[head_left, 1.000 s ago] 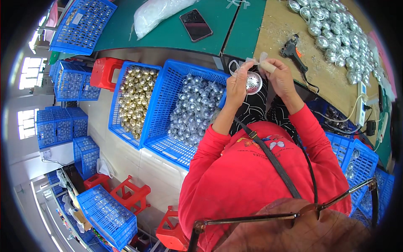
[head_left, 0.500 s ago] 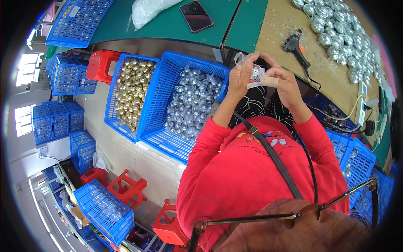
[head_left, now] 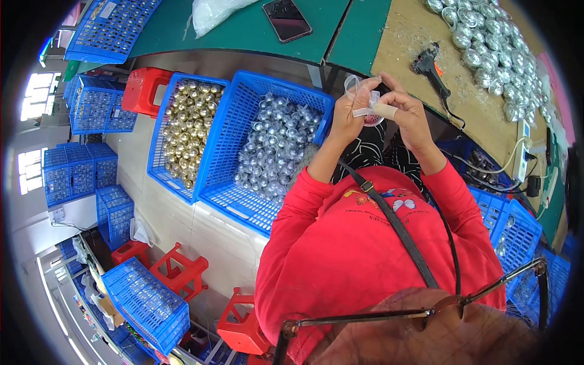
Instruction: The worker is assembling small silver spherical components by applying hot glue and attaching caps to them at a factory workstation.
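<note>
Close together at the table edge, both hands pinch a strip of sheer white ribbon (head_left: 363, 112). My left hand (head_left: 347, 121) is closed on it, and a loop of the ribbon stands up beside its fingers. My right hand (head_left: 412, 118) pinches the ribbon from the other side; a beige wrap covers its thumb. Under the ribbon, between the hands, shows part of a small shiny ball ornament (head_left: 374, 120), mostly hidden by the fingers. Which hand bears the ball is hard to see.
A black glue gun (head_left: 431, 70) lies on the brown board (head_left: 398, 48), near many silver balls (head_left: 486, 42). Blue crates of gold balls (head_left: 190, 131) and silver balls (head_left: 274, 146) stand at left. A phone (head_left: 287, 20) lies on the green table (head_left: 231, 33). Red stools (head_left: 178, 271) stand behind.
The ball between the hands has turned and sunk lower behind the ribbon. My right fingers have closed in toward the left hand, and the ribbon now lies across the ball.
</note>
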Demonstrator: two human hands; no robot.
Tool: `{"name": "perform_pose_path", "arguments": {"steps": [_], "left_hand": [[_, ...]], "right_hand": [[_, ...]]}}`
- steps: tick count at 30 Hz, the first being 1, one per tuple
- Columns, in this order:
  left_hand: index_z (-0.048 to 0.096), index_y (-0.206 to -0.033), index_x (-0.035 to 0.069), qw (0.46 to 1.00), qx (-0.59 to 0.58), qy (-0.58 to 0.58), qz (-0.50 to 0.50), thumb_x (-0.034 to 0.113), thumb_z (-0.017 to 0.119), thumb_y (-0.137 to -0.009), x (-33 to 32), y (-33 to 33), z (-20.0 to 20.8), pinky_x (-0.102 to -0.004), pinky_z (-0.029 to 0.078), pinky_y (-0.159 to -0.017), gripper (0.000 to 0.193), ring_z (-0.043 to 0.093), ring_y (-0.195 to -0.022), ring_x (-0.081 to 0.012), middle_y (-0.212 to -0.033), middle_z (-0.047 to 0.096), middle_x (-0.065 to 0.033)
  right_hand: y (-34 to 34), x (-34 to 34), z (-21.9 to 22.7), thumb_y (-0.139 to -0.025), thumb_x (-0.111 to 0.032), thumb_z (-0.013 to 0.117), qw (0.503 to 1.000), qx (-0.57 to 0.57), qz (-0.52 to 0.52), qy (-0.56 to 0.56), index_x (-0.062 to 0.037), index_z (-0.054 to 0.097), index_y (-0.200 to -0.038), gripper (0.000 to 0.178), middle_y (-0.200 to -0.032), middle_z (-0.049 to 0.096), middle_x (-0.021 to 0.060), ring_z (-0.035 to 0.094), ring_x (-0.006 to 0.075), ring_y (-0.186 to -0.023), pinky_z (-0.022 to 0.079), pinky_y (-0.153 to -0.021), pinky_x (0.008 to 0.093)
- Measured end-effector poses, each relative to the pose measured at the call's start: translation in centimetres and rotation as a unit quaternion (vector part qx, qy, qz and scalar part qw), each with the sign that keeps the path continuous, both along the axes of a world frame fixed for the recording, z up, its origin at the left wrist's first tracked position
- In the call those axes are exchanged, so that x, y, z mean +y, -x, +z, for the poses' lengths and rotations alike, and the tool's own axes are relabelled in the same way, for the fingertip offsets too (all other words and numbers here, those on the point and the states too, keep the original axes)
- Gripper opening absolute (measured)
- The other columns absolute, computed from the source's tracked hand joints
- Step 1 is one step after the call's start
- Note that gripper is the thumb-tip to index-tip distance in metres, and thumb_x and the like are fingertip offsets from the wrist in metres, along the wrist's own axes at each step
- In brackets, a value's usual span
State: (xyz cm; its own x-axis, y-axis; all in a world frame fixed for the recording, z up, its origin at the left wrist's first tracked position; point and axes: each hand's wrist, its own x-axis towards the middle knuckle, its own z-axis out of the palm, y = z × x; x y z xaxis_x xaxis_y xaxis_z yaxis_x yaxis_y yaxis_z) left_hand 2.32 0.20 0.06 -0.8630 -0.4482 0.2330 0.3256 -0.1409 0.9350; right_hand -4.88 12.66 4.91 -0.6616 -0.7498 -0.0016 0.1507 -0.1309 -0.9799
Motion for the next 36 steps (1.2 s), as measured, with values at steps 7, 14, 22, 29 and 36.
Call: {"name": "perform_pose_path", "arguments": {"steps": [7,14,22,29,36], "left_hand": [[0.059,-0.113,0.002,1.0,0.016,0.018,0.001,0.032,0.041,-0.098,0.0,-0.1,0.2,-0.0231,0.043,-0.075,0.037,0.053,-0.088,-0.0091,-0.108,0.059,-0.0049],[0.058,-0.113,0.002,1.0,0.009,-0.008,-0.015,0.031,0.041,-0.098,0.0,-0.2,-0.4,-0.0248,0.043,-0.079,0.037,0.054,-0.093,-0.0113,-0.11,0.059,-0.0061],[0.058,-0.113,-0.002,0.999,0.027,-0.023,-0.042,0.03,0.042,-0.097,-0.2,-0.5,-0.4,-0.0293,0.039,-0.092,0.039,0.053,-0.108,-0.0179,-0.115,0.058,-0.0113],[0.056,-0.115,-0.003,0.996,0.027,-0.037,-0.078,0.039,0.036,-0.098,-0.8,-0.8,-0.5,-0.0317,0.038,-0.095,0.05,0.052,-0.11,-0.0208,-0.118,0.056,-0.0125],[0.043,-0.131,-0.001,0.986,0.026,-0.002,-0.164,0.025,0.049,-0.083,-1.8,-1.6,-0.5,-0.0329,0.033,-0.1,0.054,0.045,-0.117,-0.0206,-0.129,0.046,-0.0123]], "right_hand": [[-0.1,0.0,-0.3,-0.076,-0.006,0.066,1.0,0.0,-0.001,-0.007,-0.0016,0.064,-0.08,0.006,-0.113,0.058,0.0164,0.028,0.0177,-0.133,0.036,-0.093,0.0301],[-0.1,0.0,-0.5,-0.076,-0.006,0.067,1.0,0.006,0.005,-0.004,-0.0022,0.065,-0.082,0.008,-0.134,0.04,0.0192,0.038,0.0168,-0.126,0.037,-0.093,0.0295],[-0.5,-0.1,-1.1,-0.076,-0.007,0.069,1.0,0.013,-0.003,0.002,-0.003,0.064,-0.084,0.011,-0.135,0.04,0.0162,0.05,0.0136,-0.11,0.038,-0.092,0.0287],[-0.8,0.0,-1.6,-0.077,-0.007,0.068,1.0,-0.004,-0.011,-0.005,-0.0044,0.056,-0.084,0.014,-0.114,0.051,0.0061,0.052,0.0114,-0.099,0.041,-0.087,0.0269],[-1.1,-0.1,-2.2,-0.079,-0.008,0.067,0.999,0.011,-0.036,0.002,-0.0038,0.047,-0.108,0.035,-0.112,0.053,0.0065,0.052,0.0134,-0.103,0.041,-0.09,0.0288]]}}
